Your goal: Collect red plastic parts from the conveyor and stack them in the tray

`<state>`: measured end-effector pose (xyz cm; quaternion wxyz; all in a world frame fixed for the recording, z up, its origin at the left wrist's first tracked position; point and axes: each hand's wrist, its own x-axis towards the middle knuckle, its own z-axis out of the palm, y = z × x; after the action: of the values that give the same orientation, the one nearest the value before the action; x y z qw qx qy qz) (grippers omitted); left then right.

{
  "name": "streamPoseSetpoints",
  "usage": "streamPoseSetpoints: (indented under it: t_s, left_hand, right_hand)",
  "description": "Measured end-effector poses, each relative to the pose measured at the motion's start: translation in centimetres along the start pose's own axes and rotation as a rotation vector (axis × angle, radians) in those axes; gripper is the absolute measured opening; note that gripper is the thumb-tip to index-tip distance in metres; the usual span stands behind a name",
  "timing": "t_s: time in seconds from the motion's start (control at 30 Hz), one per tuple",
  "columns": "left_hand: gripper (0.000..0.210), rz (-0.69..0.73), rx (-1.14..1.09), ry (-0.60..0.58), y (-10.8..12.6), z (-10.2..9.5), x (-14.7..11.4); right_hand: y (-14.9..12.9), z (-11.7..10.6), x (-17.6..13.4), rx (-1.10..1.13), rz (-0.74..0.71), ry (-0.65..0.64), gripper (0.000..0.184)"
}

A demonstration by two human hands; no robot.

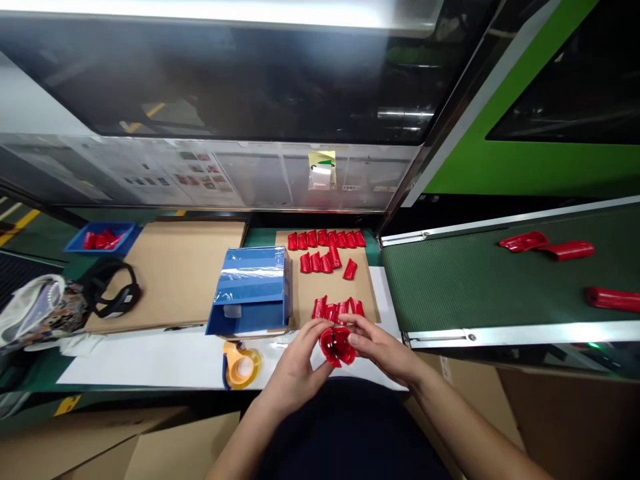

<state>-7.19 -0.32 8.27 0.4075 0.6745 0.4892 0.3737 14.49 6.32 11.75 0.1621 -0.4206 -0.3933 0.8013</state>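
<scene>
Holding one red plastic part [337, 346] between them, the left hand [299, 363] and the right hand [381, 348] meet just in front of the cardboard sheet [306, 293], at the near edge of the surface [150, 360]. The fingers of both hands are curled closed around the part, the left gripping its left side and the right its right side; the part is lifted clear of the surface.

On the cardboard sheet, a row of red parts [326, 239] lies along the far edge, a shorter group [325, 263] sits below it, and a small cluster [338, 309] rests at the near edge, just beyond the held part.

Left of the cardboard sheet stands a blue box [253, 290], touching the sheet's left border. An orange tape dispenser [241, 364] lies near the box, toward the person.

Right of the cardboard sheet runs a green conveyor belt [470, 280] carrying further red parts [547, 245]. Far left of the sheet, a blue tray [103, 238] holds more red pieces.
</scene>
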Motion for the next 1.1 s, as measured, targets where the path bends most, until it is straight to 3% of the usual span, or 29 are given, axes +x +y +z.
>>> streamPoseSetpoints:
  t_s: [0.23,0.63,0.87,1.1]
  left_hand:
    - [0.071,0.003,-0.005,-0.021,-0.3,0.2,0.1]
    - [0.068,0.055,0.014,-0.012,0.1,0.0,0.5]
    - [0.07,0.103,0.086,-0.008,1.1,-0.4,1.0]
    - [0.069,0.179,0.135,0.019,1.6,-0.5,1.0]
  right_hand:
    - [0.8,0.3,-0.5,0.019,-0.038,0.014,0.075]
    - [0.7,0.0,-1.2,-0.024,-0.09,0.049,0.086]
    - [0.7,0.1,-1.6,-0.072,-0.156,0.004,0.075]
    - [1.2,0.4,-2.0,-0.103,-0.327,-0.026,0.075]
